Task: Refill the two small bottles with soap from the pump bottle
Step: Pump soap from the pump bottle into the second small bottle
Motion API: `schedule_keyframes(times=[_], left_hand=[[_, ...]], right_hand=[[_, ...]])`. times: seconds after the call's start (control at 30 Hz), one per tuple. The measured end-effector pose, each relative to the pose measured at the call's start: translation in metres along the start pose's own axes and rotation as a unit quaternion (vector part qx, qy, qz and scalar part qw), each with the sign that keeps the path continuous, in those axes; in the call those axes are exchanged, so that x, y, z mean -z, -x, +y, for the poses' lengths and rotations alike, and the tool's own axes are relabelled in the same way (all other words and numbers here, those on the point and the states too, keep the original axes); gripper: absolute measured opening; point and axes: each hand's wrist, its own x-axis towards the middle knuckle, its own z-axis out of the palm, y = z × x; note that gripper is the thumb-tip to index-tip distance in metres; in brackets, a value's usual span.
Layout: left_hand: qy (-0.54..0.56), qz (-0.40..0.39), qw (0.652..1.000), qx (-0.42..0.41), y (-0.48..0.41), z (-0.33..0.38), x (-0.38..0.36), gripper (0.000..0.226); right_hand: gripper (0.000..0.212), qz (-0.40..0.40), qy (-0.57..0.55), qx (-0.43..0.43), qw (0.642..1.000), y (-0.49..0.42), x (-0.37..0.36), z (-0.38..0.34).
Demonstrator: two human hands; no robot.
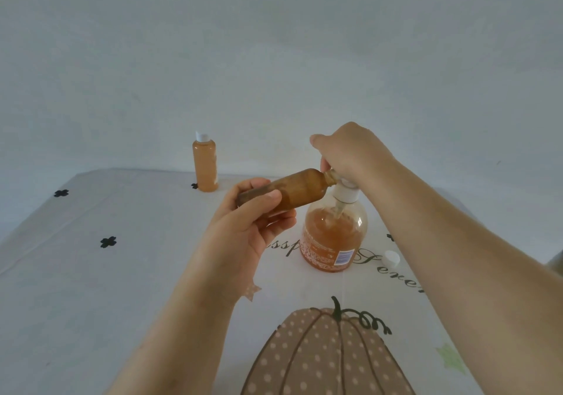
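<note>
Near the desk's [122, 273] right edge, right hand [350, 154] clasps the pump [345, 195] — left hand [243, 227] grips a tilted bottle [295, 192]. Far edge — a capped bottle [205, 166].

Person | left hand [243, 227], right hand [353, 151]: were bare | left forearm [189, 318], right forearm [457, 257]: were bare to frame edge

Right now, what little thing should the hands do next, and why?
Probably the right hand should press down the head of the pump bottle: the left hand holds the open small bottle tilted with its neck at the nozzle, and a white cap lies on the tablecloth.
</note>
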Motion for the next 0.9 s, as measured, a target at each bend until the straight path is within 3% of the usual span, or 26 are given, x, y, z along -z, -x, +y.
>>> schedule_keyframes(times=[0.53, 0.9], left_hand=[[0.005, -0.023, 1.000, -0.019, 0.006, 0.006, -0.004, 0.035], [0.015, -0.025, 0.999, -0.032, 0.008, 0.008, -0.008, 0.033]], right_hand=[[0.033, 0.017, -0.008, -0.001, 1.000, 0.002, 0.013, -0.007], [0.031, -0.027, -0.006, -0.009, 1.000, 0.010, 0.018, -0.015]])
